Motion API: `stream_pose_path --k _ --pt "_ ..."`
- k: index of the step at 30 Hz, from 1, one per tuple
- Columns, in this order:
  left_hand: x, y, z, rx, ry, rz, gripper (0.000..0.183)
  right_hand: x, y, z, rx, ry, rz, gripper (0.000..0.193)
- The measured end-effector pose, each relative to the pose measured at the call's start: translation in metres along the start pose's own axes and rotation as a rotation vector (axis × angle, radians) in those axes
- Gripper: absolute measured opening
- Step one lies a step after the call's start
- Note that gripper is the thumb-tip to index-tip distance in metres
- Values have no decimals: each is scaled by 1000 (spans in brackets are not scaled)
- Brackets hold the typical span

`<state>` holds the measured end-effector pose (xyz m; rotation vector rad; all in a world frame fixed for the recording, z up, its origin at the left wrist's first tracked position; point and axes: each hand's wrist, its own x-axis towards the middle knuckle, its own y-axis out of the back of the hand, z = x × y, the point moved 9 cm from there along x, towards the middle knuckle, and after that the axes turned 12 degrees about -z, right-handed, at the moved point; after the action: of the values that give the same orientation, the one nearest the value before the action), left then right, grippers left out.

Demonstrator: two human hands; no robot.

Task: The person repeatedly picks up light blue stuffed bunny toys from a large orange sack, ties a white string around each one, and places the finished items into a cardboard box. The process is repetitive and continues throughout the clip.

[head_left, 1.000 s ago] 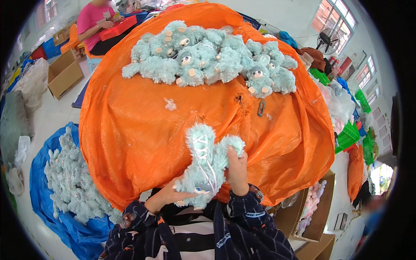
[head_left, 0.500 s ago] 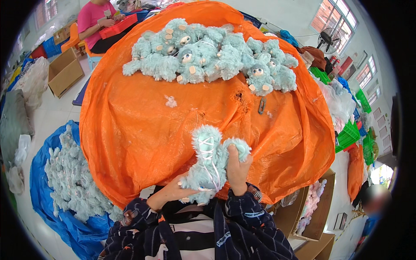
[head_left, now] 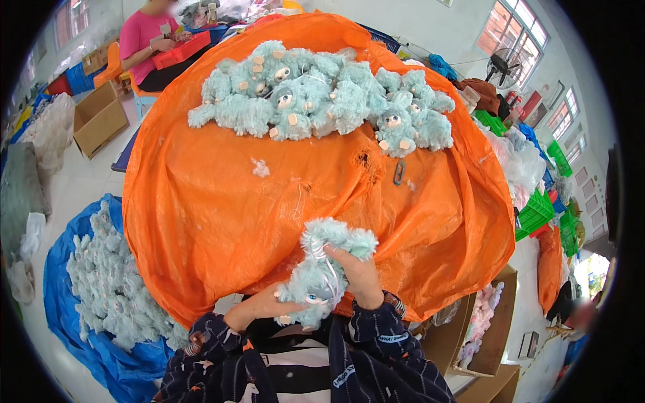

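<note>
A pale blue-green plush doll (head_left: 306, 279) is held between my two hands at the near edge of the orange-covered table. Its face, with a blue eye, sits low and toward me, while the long fluffy ears point away. White ribbon (head_left: 330, 272) runs loosely along the plush. My left hand (head_left: 265, 303) is closed round the doll's lower left side, next to the face. From the right, my right hand (head_left: 361, 274) grips the upper part, its thumb pressed on the fur near the ribbon. The fingers behind the doll are hidden.
Similar plush dolls (head_left: 316, 101) are heaped across the table's far side. A small grey metal tool (head_left: 400, 172) lies on the orange sheet (head_left: 222, 201). More plush fills a blue sheet (head_left: 60, 295) at left. A cardboard box (head_left: 494, 336) stands at right. A seated person holds a red tray (head_left: 181, 51).
The doll's upper end has dropped toward me, its ears now folded over to the right. My right thumb has shifted from the right ear to beside the ribbon. My left hand stays on the lower side.
</note>
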<state>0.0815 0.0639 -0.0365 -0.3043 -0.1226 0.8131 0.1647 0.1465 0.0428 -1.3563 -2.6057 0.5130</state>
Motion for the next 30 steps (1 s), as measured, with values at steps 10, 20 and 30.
stream_pose_path --k 10,20,30 --pt "-37 26 48 122 -274 370 49 2 -62 -31 -503 237 -312 67" --pt "-179 52 161 -349 -1209 -4 47 47 -64 -61 -950 410 -301 37" --pt "-84 67 82 -485 -544 422 34 170 17 -143 -1664 720 427 53"
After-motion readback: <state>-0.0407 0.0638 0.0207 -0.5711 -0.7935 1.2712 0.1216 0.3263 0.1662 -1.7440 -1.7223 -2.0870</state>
